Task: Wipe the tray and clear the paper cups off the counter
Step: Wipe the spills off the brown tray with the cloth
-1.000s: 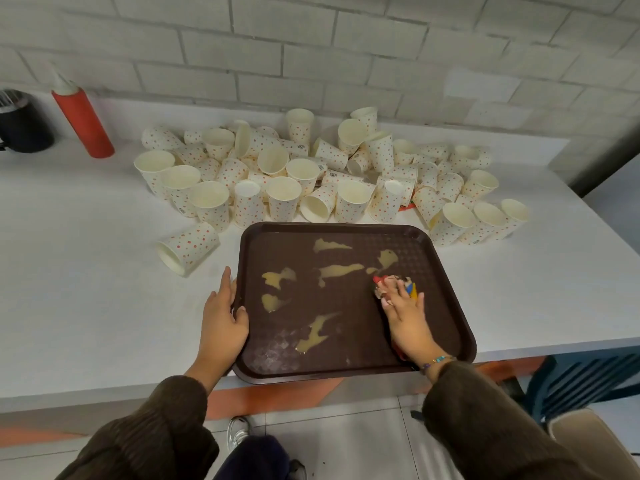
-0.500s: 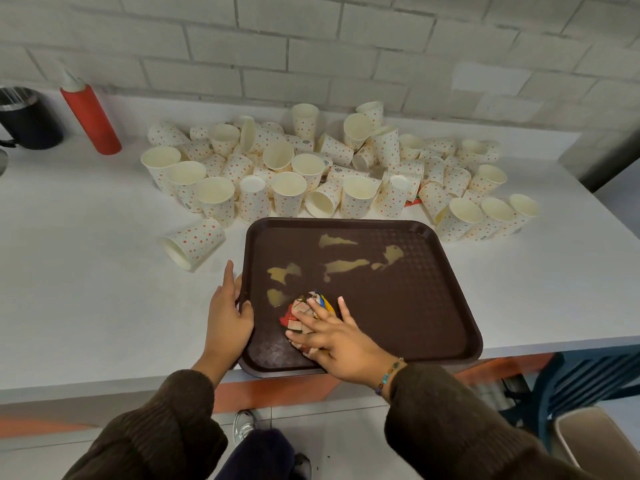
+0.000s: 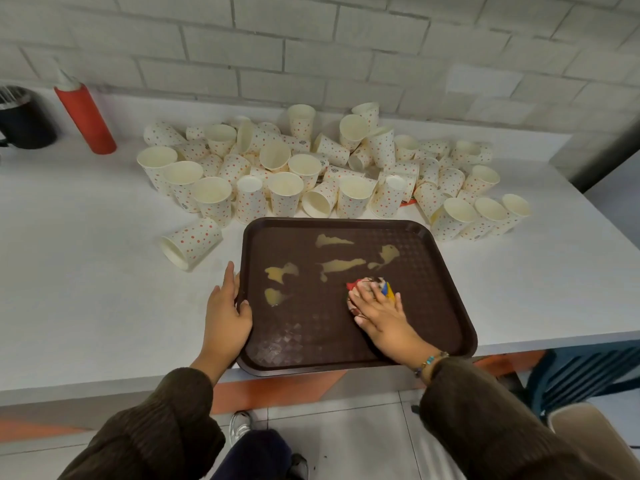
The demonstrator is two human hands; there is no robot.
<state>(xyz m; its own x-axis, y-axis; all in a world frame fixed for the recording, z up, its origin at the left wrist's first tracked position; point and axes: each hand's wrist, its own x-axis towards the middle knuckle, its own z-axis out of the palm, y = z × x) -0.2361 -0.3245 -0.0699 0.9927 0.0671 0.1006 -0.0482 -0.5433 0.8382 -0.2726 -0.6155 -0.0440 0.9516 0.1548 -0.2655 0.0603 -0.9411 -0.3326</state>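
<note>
A dark brown tray [image 3: 446, 271] lies at the counter's front edge with several yellowish smears [image 3: 341, 265] across its far and left parts. My right hand [image 3: 381, 315] presses flat on a small multicoloured cloth [image 3: 375, 285] on the tray's right-middle, fingers straight and spread. My left hand [image 3: 225, 313] rests against the tray's left rim, fingers straight along the counter and thumb lying over the rim. Several polka-dot paper cups [image 3: 322, 168], upright and toppled, are heaped behind the tray. One cup [image 3: 190, 242] lies on its side to the tray's left.
A red squeeze bottle [image 3: 85, 114] and a black container [image 3: 24, 119] stand at the back left of the white counter [image 3: 86, 299]. A brick wall runs behind. A blue chair [image 3: 585, 372] sits below the counter at the right.
My right hand has slid the cloth from the tray's near-left part to its right-middle. The smear near the tray's front middle is gone. My left hand has stayed at the rim.
</note>
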